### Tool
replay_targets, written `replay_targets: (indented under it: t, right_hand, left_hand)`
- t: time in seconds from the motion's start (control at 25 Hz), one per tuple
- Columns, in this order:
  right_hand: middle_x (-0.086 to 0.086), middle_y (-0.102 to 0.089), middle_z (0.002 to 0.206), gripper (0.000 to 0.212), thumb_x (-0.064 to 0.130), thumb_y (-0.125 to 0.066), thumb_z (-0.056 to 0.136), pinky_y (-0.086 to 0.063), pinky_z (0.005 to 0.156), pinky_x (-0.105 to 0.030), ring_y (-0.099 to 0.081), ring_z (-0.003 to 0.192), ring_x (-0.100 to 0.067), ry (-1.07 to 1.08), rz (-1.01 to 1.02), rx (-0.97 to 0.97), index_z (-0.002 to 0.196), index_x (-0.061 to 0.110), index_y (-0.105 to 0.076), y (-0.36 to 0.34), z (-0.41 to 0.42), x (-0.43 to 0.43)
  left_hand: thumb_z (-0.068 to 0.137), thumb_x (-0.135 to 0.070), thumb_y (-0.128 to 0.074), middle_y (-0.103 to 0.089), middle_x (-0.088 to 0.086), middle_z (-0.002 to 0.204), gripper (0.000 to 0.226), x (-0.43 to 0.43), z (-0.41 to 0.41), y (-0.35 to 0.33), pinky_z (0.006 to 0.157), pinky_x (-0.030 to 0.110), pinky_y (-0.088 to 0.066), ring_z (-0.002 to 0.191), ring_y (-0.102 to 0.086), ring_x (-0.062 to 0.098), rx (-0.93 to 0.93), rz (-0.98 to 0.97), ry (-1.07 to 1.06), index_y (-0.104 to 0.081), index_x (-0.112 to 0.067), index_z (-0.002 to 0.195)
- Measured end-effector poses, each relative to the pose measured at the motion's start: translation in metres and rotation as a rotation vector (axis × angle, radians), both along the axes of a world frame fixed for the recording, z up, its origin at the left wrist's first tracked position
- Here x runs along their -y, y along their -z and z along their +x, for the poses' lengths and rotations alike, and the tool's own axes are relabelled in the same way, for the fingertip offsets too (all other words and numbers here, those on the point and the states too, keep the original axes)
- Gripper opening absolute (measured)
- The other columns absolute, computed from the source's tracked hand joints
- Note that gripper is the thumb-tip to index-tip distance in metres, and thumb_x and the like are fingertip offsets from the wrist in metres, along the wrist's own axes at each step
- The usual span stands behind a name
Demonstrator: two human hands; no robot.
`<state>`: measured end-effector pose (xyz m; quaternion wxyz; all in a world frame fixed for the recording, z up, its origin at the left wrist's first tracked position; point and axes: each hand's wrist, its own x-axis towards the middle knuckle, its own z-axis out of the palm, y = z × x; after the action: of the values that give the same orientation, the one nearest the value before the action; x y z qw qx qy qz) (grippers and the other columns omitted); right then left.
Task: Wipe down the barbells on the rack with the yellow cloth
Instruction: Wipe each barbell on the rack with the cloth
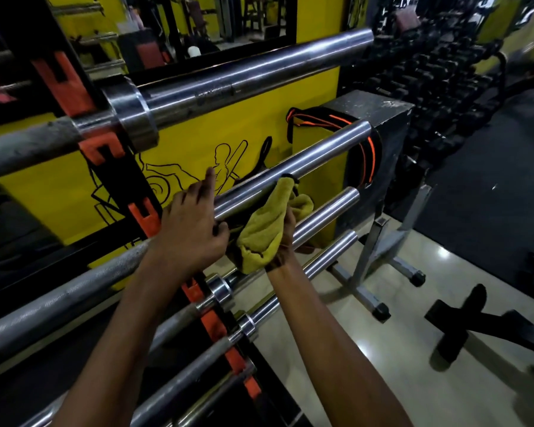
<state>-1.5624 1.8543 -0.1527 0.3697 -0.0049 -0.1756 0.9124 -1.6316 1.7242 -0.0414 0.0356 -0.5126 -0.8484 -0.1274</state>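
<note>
A yellow cloth [261, 232] is bunched against the shiny end of a barbell [305, 158] on a rack [142, 212]. The right grip [285, 238] is clamped on the cloth; the left grip [188, 229] curls round the same bar beside it.

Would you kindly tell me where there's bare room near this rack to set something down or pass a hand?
Free: the pale floor around the grey stand's feet; the gap between the top barbell and the second barbell. Crowded: the lower sleeves, where the left hand, right hand and yellow cloth bunch.
</note>
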Motion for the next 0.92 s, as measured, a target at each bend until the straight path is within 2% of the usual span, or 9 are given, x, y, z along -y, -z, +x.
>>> replay_targets:
  t: [0.12, 0.24, 0.36, 0.48, 0.56, 0.64, 0.72, 0.84, 0.92]
  right_hand:
    - [-0.008, -0.074, 0.083, 0.033, 0.038, -0.065, 0.090, -0.060, 0.067, -0.034, -0.072, 0.074, -0.022, -0.050, 0.084, 0.240, 0.094, 0.007, -0.075, -0.012, 0.019, -0.002]
    - [-0.013, -0.068, 0.115, 0.063, 0.037, -0.080, 0.079, -0.058, 0.084, -0.043, -0.068, 0.100, -0.030, -0.012, 0.400, 0.704, 0.131, 0.010, -0.056, -0.021, 0.054, -0.012]
    - [-0.002, -0.050, 0.128, 0.069, 0.039, -0.078, 0.083, -0.051, 0.083, -0.032, -0.055, 0.106, -0.015, 0.336, 0.839, 1.226, 0.134, 0.024, -0.035, -0.031, 0.086, -0.028]
    - [-0.010, -0.034, 0.141, 0.097, 0.050, -0.081, 0.077, -0.044, 0.099, -0.045, -0.043, 0.123, -0.028, 0.694, 0.912, 1.511, 0.144, 0.012, -0.022, -0.016, 0.100, -0.056]
    - [-0.013, -0.032, 0.146, 0.099, 0.054, -0.078, 0.077, -0.039, 0.106, -0.051, -0.037, 0.133, -0.035, 0.619, 1.098, 1.567, 0.148, 0.011, -0.025, 0.004, 0.092, -0.060]
    - [-0.012, -0.031, 0.153, 0.094, 0.054, -0.072, 0.081, -0.031, 0.113, -0.052, -0.030, 0.142, -0.036, 0.438, 1.399, 1.591, 0.152, 0.014, -0.025, 0.026, 0.079, -0.051]
    - [-0.009, -0.033, 0.156, 0.091, 0.055, -0.064, 0.080, -0.018, 0.120, -0.055, -0.025, 0.147, -0.032, 0.419, 1.558, 1.567, 0.153, 0.016, -0.027, 0.045, 0.077, -0.055]
    - [-0.005, -0.056, 0.133, 0.068, 0.055, -0.059, 0.075, -0.028, 0.115, -0.060, -0.049, 0.127, -0.025, 0.538, 1.416, 1.489, 0.131, 0.017, -0.049, 0.053, 0.084, -0.088]
    - [-0.004, -0.060, 0.120, 0.062, 0.055, -0.061, 0.077, -0.023, 0.117, -0.059, -0.055, 0.119, -0.023, 0.637, 1.308, 1.521, 0.123, 0.014, -0.051, 0.053, 0.086, -0.118]
  left_hand:
    - [0.092, -0.036, -0.050, -0.024, 0.011, 0.156, 0.086, 0.006, 0.004, -0.001, 0.114, 0.048, -0.019, 0.141, -0.022, 0.030, -0.056, 0.000, -0.012, 0.006, -0.018, 0.155]
    - [0.094, -0.033, -0.044, -0.023, 0.013, 0.157, 0.077, 0.011, 0.012, 0.004, 0.117, 0.047, -0.014, 0.145, -0.018, 0.028, -0.176, 0.008, -0.001, -0.003, -0.009, 0.155]
    - [0.095, -0.021, -0.046, -0.032, 0.015, 0.154, 0.064, 0.021, 0.032, 0.016, 0.118, 0.043, -0.016, 0.144, -0.025, 0.027, -0.231, 0.215, 0.055, -0.020, -0.005, 0.152]
    - [0.093, -0.016, -0.047, -0.053, 0.009, 0.135, 0.042, 0.028, 0.057, 0.042, 0.112, 0.037, -0.029, 0.130, -0.044, 0.023, -0.106, 0.445, 0.284, -0.052, -0.007, 0.134]
    - [0.091, -0.017, -0.048, -0.058, 0.005, 0.126, 0.036, 0.021, 0.064, 0.073, 0.105, 0.035, -0.034, 0.122, -0.050, 0.020, -0.035, 0.372, 0.380, -0.061, -0.012, 0.124]
    - [0.093, -0.023, -0.050, -0.056, 0.001, 0.129, 0.037, 0.010, 0.058, 0.107, 0.103, 0.034, -0.034, 0.121, -0.051, 0.018, -0.001, 0.188, 0.291, -0.056, -0.017, 0.129]
    - [0.095, -0.031, -0.048, -0.053, 0.000, 0.135, 0.042, 0.004, 0.043, 0.133, 0.102, 0.036, -0.036, 0.121, -0.051, 0.019, 0.015, 0.029, 0.183, -0.047, -0.020, 0.135]
    - [0.094, -0.033, -0.049, -0.047, 0.000, 0.144, 0.053, 0.004, 0.027, 0.154, 0.102, 0.039, -0.037, 0.125, -0.049, 0.021, -0.026, -0.070, 0.162, -0.035, -0.022, 0.144]
    - [0.095, -0.038, -0.046, -0.040, 0.002, 0.149, 0.060, 0.001, 0.029, 0.156, 0.105, 0.041, -0.035, 0.130, -0.045, 0.022, -0.051, -0.126, 0.130, -0.026, -0.023, 0.149]
